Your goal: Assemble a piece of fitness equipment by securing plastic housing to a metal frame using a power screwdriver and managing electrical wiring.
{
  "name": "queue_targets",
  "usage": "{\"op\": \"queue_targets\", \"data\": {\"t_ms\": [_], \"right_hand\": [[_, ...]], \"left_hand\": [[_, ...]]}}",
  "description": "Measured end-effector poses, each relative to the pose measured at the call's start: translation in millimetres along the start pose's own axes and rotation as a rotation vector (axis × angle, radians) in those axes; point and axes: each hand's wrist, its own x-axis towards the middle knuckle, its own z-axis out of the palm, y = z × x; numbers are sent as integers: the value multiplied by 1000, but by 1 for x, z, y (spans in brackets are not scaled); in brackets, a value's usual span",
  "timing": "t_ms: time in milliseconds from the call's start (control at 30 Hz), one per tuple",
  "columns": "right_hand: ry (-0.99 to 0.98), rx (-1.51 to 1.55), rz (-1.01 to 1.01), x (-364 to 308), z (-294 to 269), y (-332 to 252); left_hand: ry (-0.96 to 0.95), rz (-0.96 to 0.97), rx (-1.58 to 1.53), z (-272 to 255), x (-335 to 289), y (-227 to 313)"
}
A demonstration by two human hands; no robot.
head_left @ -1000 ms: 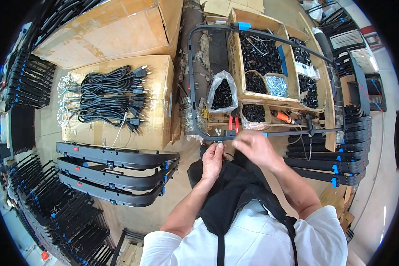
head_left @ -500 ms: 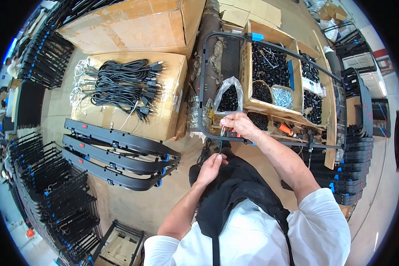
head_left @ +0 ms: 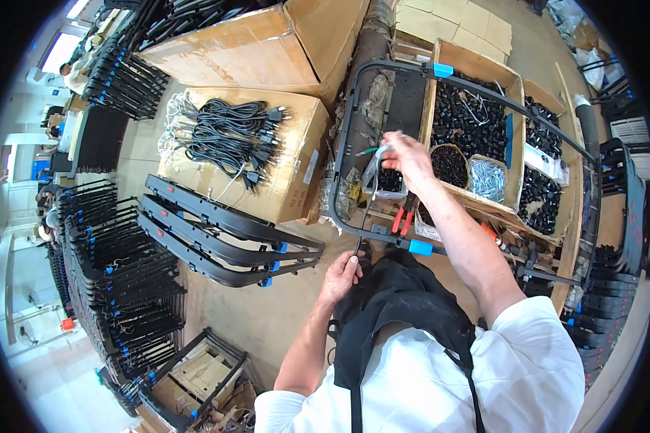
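My left hand (head_left: pixel 341 278) is closed in a pinch on a thin black cable (head_left: pixel 369 206), just below the near bar of a black tubular frame (head_left: pixel 337 155). Upward from there the cable stretches to my right hand (head_left: pixel 409 162), whose fingers are closed around its upper end. A green wire end (head_left: pixel 368 150) and some pale strands show beside those fingertips; motion blurs them a little. Beneath my right hand is a clear plastic bag (head_left: pixel 390 193) of small black parts, partly hidden. Red-handled pliers (head_left: pixel 404 216) lie close to the frame's near bar.
Wooden trays (head_left: pixel 514 173) hold black fittings and silver screws (head_left: pixel 487 179). To the left, bundled black power cords (head_left: pixel 231 137) lie on a cardboard box (head_left: pixel 285 198), with curved black bars (head_left: pixel 217 231) stacked before it. More frames (head_left: pixel 115 252) stand in stacks at far left.
My right hand has moved up and away from my left, drawing the cable out between them. The view has shifted, and the red-handled pliers show more fully.
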Motion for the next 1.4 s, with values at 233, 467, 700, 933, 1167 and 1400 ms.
{"op": "queue_targets", "data": {"t_ms": [233,467,700,933,1167,1400], "right_hand": [[-372,-510,142,-27,5,45],[-349,-523,51,-16,25,48],[-388,-584,92,-11,22,39],[-208,-1449,-379,18,-21,-4],[-420,-2088,-687,46,-23,63],[-476,-2144,-543,66,-27,88]], "left_hand": [[111,-1,-136,21,20,10],[187,101,-189,27,39,15],[153,74,-248,25,40,15],[156,34,-349,24,38,16],[131,-29,-396,22,37,26],[77,-17,-420,21,42,21]]}}
